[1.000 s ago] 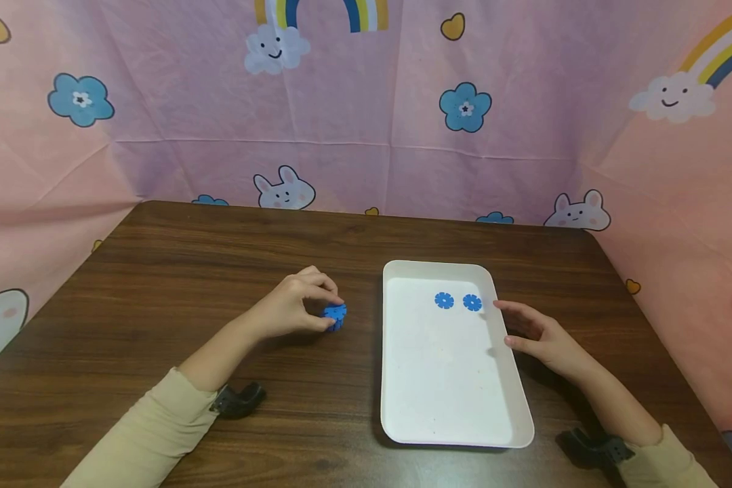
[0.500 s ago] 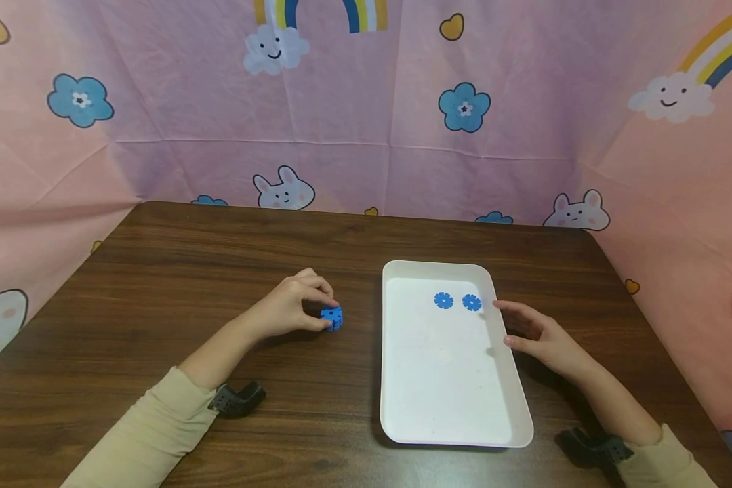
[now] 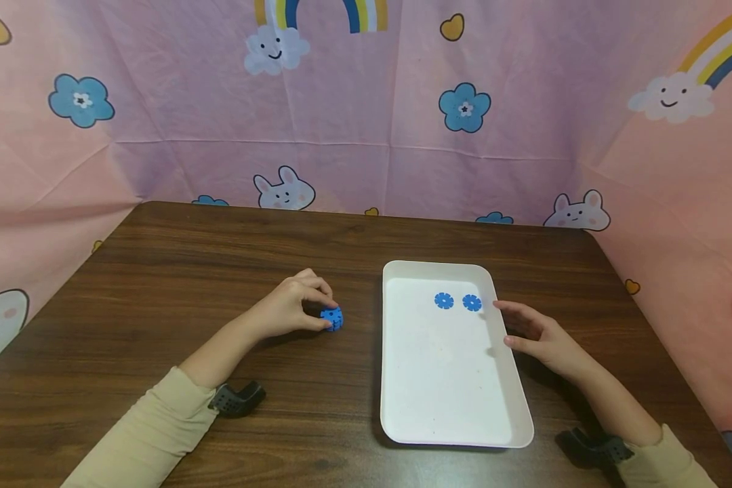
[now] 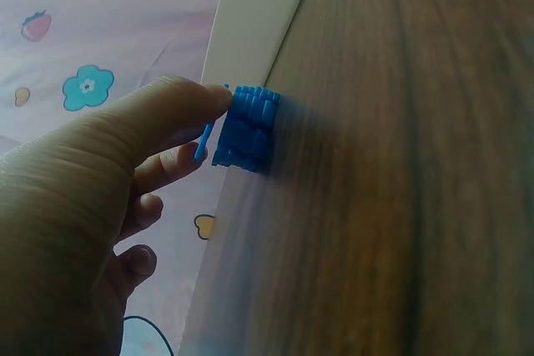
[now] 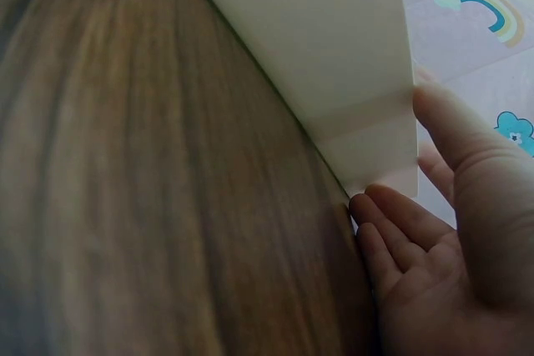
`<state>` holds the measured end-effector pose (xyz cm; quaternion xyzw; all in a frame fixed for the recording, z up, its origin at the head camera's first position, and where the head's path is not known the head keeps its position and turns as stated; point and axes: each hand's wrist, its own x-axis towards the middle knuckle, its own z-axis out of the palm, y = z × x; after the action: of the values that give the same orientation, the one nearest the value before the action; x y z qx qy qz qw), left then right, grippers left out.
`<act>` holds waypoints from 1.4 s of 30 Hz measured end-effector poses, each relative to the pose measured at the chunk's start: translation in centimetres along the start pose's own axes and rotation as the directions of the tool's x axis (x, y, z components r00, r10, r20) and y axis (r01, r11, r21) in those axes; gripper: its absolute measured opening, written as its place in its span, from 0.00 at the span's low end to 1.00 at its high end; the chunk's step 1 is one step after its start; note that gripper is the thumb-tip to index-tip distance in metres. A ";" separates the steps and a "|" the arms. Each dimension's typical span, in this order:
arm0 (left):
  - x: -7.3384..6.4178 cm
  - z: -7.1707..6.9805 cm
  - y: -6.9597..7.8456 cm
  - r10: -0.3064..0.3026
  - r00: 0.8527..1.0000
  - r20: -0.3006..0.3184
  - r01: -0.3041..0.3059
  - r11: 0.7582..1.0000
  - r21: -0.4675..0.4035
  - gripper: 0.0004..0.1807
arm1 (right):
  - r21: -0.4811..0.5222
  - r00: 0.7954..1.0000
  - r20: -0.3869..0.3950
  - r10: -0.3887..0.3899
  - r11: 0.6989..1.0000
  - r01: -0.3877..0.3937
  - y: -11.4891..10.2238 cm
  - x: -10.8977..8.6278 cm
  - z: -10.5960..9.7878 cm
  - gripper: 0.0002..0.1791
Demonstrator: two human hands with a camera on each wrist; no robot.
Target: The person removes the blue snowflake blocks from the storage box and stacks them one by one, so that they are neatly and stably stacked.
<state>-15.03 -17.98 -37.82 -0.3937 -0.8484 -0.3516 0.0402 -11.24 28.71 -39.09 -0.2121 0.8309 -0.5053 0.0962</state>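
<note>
My left hand (image 3: 289, 305) pinches a thin blue notched disc (image 4: 204, 142) between thumb and finger. That disc stands slightly apart from the top of a stack of several matching blue discs (image 4: 247, 127) on the table. In the head view the stack (image 3: 333, 321) shows just beyond the fingertips. Two more blue discs, one on the left (image 3: 444, 301) and one on the right (image 3: 472, 303), lie flat near the far end of a white tray (image 3: 442, 393). At the tray's right side, my right hand (image 3: 545, 342) has relaxed fingers, with fingertips right at the rim and outer wall.
The tray stands on a dark wood-grain table (image 3: 317, 427), right of the stack. A pink patterned cloth (image 3: 354, 108) hangs behind and beside the table. Each wrist wears a black device, such as the left one (image 3: 238, 400).
The left hand shifted slightly left and toward the near side with the disc, which earlier looked tilted over the stack, then held still. The right hand and tray stayed put.
</note>
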 end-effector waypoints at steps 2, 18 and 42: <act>0.0 0.0 0.0 -0.002 1.000 0.001 0.002 1.000 -0.003 0.10 | -0.001 1.000 -0.001 -0.001 1.000 0.001 0.0 0.0 0.0 0.32; -0.1 0.1 -0.2 -0.011 0.999 0.032 0.012 1.000 -0.014 0.10 | -0.003 1.000 -0.001 -0.016 1.000 0.016 -0.1 -0.1 0.0 0.31; 1.2 -1.0 1.0 -0.025 1.000 0.016 0.025 0.999 -0.037 0.17 | -0.008 1.000 -0.003 0.006 1.000 -0.006 0.0 0.0 -0.1 0.31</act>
<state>-15.36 -17.37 -36.09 -0.3863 -0.8469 -0.3647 0.0221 -11.23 28.77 -39.07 -0.2094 0.8338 -0.5019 0.0957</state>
